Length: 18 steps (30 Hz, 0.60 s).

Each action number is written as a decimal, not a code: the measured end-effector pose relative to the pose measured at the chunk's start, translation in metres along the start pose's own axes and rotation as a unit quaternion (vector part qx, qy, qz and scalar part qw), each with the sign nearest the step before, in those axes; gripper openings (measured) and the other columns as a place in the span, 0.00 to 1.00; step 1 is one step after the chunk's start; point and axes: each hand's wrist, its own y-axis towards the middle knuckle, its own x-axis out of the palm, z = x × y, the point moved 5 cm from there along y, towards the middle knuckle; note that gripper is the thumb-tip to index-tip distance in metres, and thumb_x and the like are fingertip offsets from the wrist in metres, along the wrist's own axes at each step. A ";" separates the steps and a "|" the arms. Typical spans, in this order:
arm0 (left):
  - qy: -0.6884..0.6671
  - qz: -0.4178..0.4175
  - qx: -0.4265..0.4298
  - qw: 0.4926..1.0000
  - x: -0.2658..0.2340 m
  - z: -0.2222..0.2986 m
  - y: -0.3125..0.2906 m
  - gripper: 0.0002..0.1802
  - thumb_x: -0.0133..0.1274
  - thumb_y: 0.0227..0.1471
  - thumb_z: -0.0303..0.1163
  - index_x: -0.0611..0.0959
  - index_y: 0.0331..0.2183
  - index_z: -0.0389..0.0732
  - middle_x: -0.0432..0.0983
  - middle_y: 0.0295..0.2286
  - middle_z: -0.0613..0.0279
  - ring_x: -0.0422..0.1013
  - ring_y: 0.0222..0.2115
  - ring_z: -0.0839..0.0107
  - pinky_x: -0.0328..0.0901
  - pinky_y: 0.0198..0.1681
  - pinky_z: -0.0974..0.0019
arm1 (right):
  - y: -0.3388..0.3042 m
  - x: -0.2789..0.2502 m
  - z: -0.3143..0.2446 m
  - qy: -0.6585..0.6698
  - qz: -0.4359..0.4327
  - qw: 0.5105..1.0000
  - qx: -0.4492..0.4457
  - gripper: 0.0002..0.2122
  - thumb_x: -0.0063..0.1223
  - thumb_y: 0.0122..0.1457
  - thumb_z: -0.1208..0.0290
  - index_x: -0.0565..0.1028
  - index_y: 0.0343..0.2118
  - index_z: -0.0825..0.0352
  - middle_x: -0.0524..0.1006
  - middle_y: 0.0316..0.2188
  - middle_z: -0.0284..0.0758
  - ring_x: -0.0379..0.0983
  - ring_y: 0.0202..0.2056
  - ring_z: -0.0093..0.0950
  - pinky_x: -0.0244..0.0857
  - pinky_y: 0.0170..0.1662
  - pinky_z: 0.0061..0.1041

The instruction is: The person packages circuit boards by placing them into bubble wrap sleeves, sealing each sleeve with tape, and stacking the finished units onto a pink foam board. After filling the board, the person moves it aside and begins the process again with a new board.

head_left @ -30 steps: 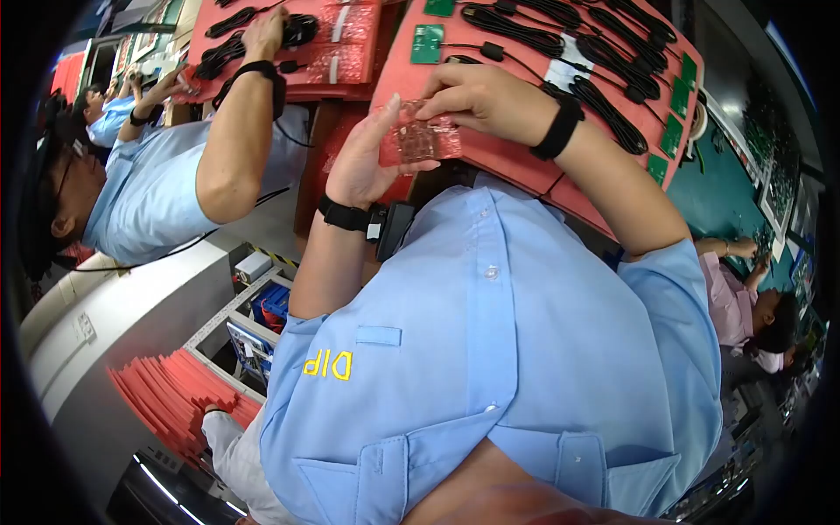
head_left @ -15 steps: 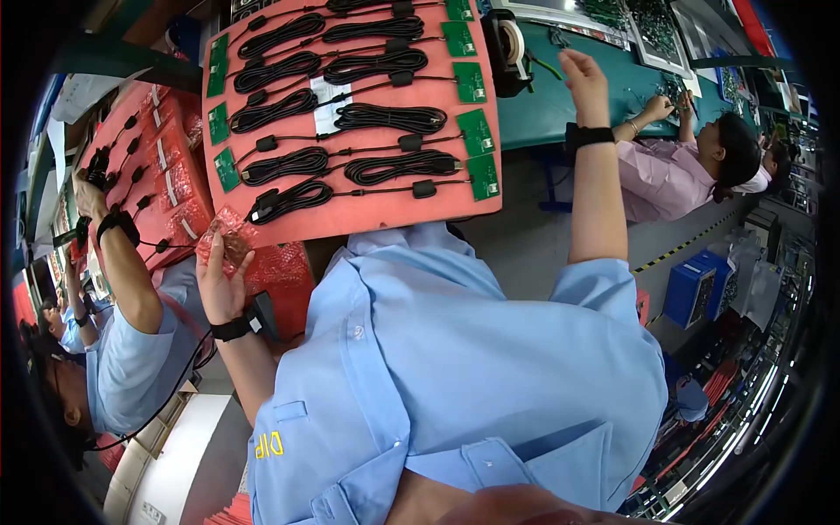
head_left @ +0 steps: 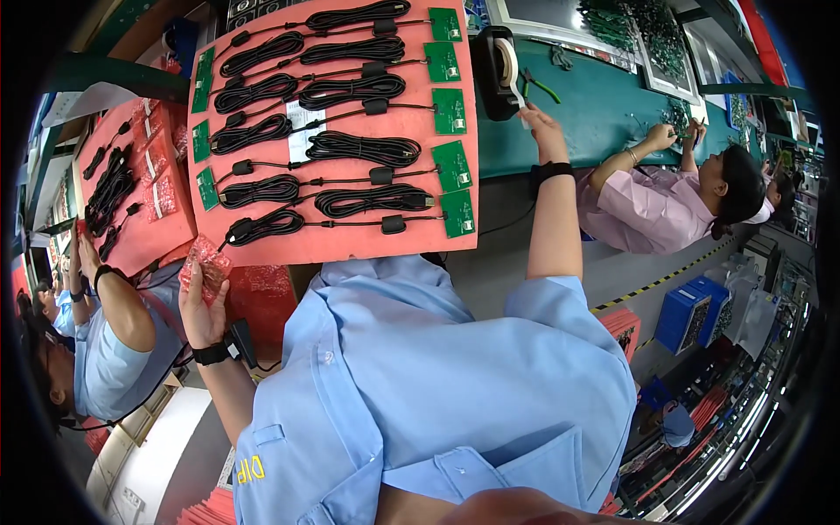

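Observation:
Close to the near left corner of a pink foam board (head_left: 350, 247), my left hand (head_left: 204, 308) grips a red bubble-wrap packet (head_left: 208, 264), whose contents I cannot make out. My right hand (head_left: 547, 140) reaches beyond the board's right edge, fingertips pinching the end of a pale tape strip (head_left: 523, 112) hanging from a black tape dispenser (head_left: 495, 74). Rows of coiled black cables (head_left: 363, 149) cover the board. Small green circuit boards (head_left: 451, 166) are joined to them along both sides.
Green-handled pliers (head_left: 538, 86) lie on the green bench (head_left: 582, 105) behind my right hand. A person in pink (head_left: 647, 206) works there. At left, a person in light blue (head_left: 131, 341) handles cables at another pink board (head_left: 162, 223). Red bubble wrap (head_left: 262, 297) lies below my board's edge.
My right hand has come from above the bench to the tape at the dispenser. My left hand still holds the packet. The left co-worker's hand has shifted toward their board's near edge.

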 end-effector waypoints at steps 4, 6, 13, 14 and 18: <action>-0.002 -0.022 -0.012 1.000 -0.003 0.001 0.011 0.14 0.49 0.57 0.36 0.75 0.46 0.46 0.75 0.40 0.70 0.72 0.39 0.79 0.69 0.37 0.72 | 0.010 -0.009 0.056 -0.225 0.034 0.961 -0.155 0.09 0.56 0.52 0.68 0.80 0.27 0.69 0.78 0.38 0.39 0.71 0.46 0.36 0.62 0.48 0.31; -0.014 -0.017 -0.008 1.000 -0.003 0.000 0.010 0.15 0.48 0.57 0.35 0.74 0.47 0.45 0.75 0.40 0.70 0.72 0.40 0.79 0.68 0.40 0.70 | 0.016 -0.001 0.056 -0.283 0.022 0.943 -0.175 0.08 0.55 0.52 0.69 0.79 0.27 0.70 0.78 0.38 0.43 0.73 0.42 0.40 0.65 0.45 0.31; -0.069 -0.050 0.038 0.996 0.027 0.012 -0.006 0.17 0.48 0.57 0.33 0.73 0.48 0.38 0.76 0.38 0.63 0.74 0.38 0.72 0.69 0.42 0.63 | -0.098 0.021 -0.104 0.014 0.075 0.981 -0.177 0.10 0.48 0.61 0.70 0.76 0.41 0.68 0.76 0.36 0.34 0.69 0.38 0.19 0.62 0.40 0.17; -0.058 -0.055 0.066 0.995 0.025 0.013 -0.005 0.16 0.49 0.56 0.31 0.74 0.46 0.36 0.77 0.37 0.61 0.74 0.36 0.72 0.69 0.42 0.65 | -0.125 0.046 -0.127 0.075 -0.019 0.978 -0.192 0.10 0.47 0.61 0.71 0.74 0.41 0.71 0.75 0.33 0.33 0.68 0.34 0.17 0.62 0.38 0.18; -0.030 -0.047 0.141 0.988 0.025 0.007 0.005 0.14 0.50 0.54 0.26 0.76 0.43 0.30 0.77 0.34 0.59 0.74 0.34 0.74 0.69 0.39 0.70 | -0.248 0.185 -0.199 0.080 -0.279 0.940 -0.177 0.16 0.45 0.60 0.78 0.67 0.51 0.71 0.74 0.28 0.33 0.68 0.29 0.17 0.63 0.36 0.17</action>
